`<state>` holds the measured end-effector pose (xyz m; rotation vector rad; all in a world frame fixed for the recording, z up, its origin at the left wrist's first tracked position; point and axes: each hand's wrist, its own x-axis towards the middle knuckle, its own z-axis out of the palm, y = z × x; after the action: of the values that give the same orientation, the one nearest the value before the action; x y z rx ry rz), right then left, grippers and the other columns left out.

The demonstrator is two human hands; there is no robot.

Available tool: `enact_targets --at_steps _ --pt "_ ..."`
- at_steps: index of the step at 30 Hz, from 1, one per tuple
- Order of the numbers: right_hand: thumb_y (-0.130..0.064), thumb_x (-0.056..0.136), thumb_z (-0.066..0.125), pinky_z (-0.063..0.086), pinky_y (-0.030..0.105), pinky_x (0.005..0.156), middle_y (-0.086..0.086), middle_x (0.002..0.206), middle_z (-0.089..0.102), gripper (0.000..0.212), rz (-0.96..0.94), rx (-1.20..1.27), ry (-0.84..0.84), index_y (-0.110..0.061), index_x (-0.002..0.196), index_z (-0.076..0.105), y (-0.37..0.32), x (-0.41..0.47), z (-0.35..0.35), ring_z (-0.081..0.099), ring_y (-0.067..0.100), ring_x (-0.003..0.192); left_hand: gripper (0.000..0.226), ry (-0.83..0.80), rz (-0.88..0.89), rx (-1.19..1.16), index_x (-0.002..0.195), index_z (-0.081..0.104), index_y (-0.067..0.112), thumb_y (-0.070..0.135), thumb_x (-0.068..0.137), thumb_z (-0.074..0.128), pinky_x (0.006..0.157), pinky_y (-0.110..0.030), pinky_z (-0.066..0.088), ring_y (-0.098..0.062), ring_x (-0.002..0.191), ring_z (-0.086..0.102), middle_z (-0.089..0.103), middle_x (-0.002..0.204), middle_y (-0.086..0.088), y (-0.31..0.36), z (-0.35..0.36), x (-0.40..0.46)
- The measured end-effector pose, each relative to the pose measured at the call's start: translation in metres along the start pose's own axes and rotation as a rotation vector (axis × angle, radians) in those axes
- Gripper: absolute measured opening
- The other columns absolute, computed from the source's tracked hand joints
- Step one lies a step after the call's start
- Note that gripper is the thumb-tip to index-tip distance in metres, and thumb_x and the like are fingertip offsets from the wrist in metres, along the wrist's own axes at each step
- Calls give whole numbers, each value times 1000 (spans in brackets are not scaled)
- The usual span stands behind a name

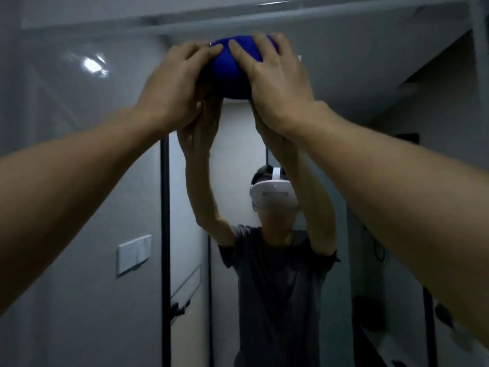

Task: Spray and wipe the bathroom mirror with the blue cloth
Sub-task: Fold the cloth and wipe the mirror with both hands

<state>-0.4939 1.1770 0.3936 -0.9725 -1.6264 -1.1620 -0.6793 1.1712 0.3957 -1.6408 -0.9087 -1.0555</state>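
The bathroom mirror [79,168] fills nearly the whole view in front of me. A bunched blue cloth [229,72] is pressed flat against the glass near the mirror's top edge. My left hand [174,86] covers the cloth's left side and my right hand [275,78] covers its right side, fingers spread over it. Both arms reach up and forward. The reflection shows a person in a dark T-shirt with arms raised to the same spot. No spray bottle is in view.
The mirror's top frame [238,19] runs just above the cloth. In the reflection I see a white wall switch [133,254], a dark door frame [165,234] and a bright light glare [92,66] at the upper left.
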Motion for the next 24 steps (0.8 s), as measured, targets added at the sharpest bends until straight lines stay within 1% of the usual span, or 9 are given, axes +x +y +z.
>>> enact_targets --at_steps 2,5,8,11,15,18,21,24 --pt "-24 98 56 22 49 117 16 160 19 72 -4 14 -8 -23 157 16 -16 -28 3 16 39 146 61 -22 -11 -1 150 36 16 11 94 60 107 -51 41 -39 134 41 41 149 -18 4 -2 -29" --pt "-17 95 57 24 51 116 20 157 25 72 -21 -2 -11 -21 157 21 -39 -71 11 24 42 142 61 -61 3 -24 146 41 14 12 90 64 99 -51 46 -38 130 44 45 146 -19 7 -1 -76" --pt "-13 87 64 35 54 107 24 148 40 71 -40 -19 -4 -17 152 35 -57 -109 21 39 45 132 61 -81 8 -52 142 47 9 12 85 67 94 -51 49 -40 120 50 50 140 -21 9 4 -124" --pt "-15 81 74 43 52 101 23 142 48 74 -36 -55 -23 -19 148 43 -73 -145 30 46 43 126 56 -77 12 -96 137 53 8 11 83 70 92 -47 48 -37 114 52 55 134 -20 14 10 -164" --pt "-16 78 80 48 48 94 19 137 54 72 4 -73 -9 -21 143 51 -94 -193 36 52 39 118 55 -94 44 -163 129 58 9 10 76 75 86 -43 47 -32 106 52 59 127 -16 20 16 -208" --pt "-7 77 77 49 47 91 17 135 57 68 32 -66 -5 -22 139 55 -112 -232 39 53 38 114 55 -156 61 -216 126 59 10 8 73 75 87 -42 45 -32 105 51 59 125 -16 26 18 -244" --pt "-1 78 72 50 48 91 18 136 55 68 45 -48 -65 -22 140 55 -129 -276 41 49 38 115 59 -235 49 -254 126 57 11 8 70 75 91 -46 46 -35 107 52 57 125 -15 36 19 -285" --pt "2 76 69 53 48 86 19 135 55 69 53 -17 -145 -22 140 55 -146 -321 43 51 40 109 61 -296 36 -297 124 58 13 8 66 78 93 -47 45 -35 105 53 58 124 -14 46 21 -330"
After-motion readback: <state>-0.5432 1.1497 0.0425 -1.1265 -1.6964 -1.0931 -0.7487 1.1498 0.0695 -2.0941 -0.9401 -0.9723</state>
